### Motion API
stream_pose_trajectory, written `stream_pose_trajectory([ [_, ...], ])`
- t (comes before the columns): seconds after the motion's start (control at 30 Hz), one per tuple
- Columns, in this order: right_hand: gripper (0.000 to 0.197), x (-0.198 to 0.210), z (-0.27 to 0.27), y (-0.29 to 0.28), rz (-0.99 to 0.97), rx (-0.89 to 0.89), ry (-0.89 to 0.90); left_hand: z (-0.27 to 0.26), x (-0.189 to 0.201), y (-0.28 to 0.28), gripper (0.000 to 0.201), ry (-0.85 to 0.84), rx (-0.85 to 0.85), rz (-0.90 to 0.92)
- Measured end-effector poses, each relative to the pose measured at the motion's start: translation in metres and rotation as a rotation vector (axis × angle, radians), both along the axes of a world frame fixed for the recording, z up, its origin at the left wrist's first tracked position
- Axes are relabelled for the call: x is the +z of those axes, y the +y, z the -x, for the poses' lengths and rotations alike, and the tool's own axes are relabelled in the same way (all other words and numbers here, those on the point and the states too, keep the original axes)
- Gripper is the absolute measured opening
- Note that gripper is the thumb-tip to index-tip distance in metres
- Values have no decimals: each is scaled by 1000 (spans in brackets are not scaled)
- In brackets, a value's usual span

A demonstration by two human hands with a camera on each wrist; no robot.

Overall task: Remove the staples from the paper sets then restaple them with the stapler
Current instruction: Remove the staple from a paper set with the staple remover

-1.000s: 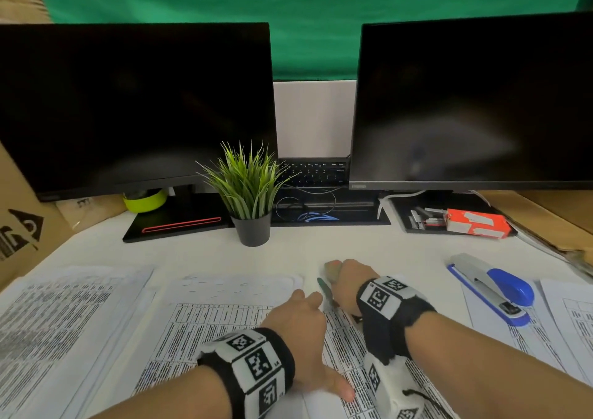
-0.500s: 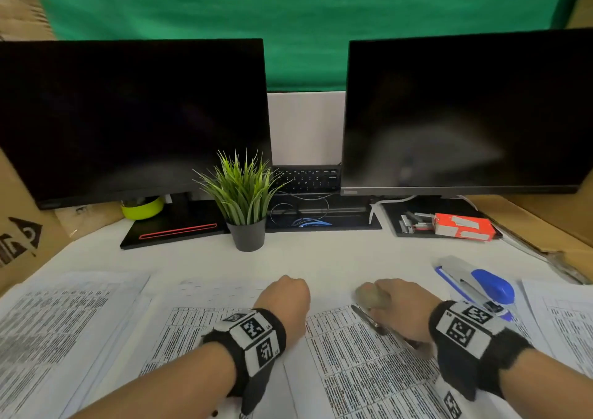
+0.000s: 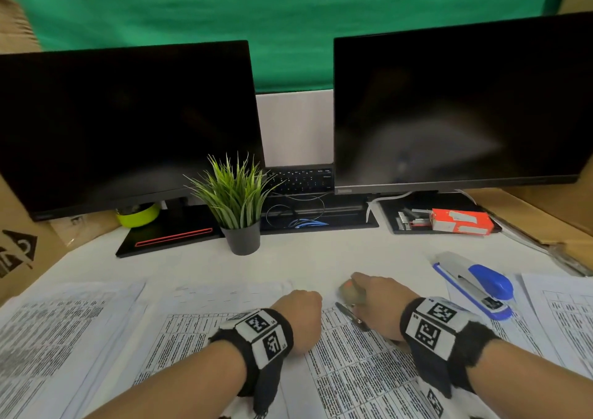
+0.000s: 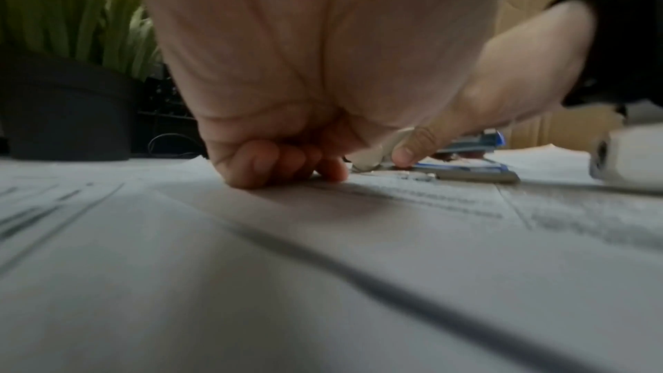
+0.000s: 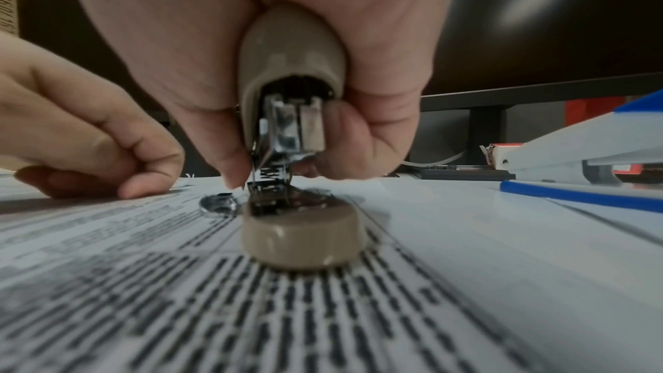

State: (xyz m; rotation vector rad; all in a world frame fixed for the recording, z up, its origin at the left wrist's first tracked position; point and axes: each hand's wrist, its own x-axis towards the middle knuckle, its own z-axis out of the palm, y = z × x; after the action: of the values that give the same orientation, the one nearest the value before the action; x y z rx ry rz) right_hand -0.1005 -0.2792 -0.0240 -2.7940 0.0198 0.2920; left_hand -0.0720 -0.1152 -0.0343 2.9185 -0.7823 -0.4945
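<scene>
Staple remover [image 5: 287, 90] in right hand [image 3: 377, 303], on paper set [image 3: 353, 370]

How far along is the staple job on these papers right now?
Done: nothing can be confirmed; whether any set is already restapled cannot be told. In hand: the right hand grips the beige staple remover on the middle paper set, which the left hand presses down. Left: restapling; the blue stapler lies untouched to the right.
</scene>
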Motion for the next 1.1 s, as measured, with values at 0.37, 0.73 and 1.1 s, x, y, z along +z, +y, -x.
stream_pose_trajectory([
  [0.37, 18, -4, -7, 5, 27, 6, -7, -14, -2, 14, 29, 65, -48, 161],
  [0.73, 28, -3, -33, 24, 43, -41, 26, -14, 0, 12, 23, 94, -22, 123],
  [1.1, 24, -3, -38, 21, 77, -2, 15, 11, -4, 14, 113, 128, -10, 11],
])
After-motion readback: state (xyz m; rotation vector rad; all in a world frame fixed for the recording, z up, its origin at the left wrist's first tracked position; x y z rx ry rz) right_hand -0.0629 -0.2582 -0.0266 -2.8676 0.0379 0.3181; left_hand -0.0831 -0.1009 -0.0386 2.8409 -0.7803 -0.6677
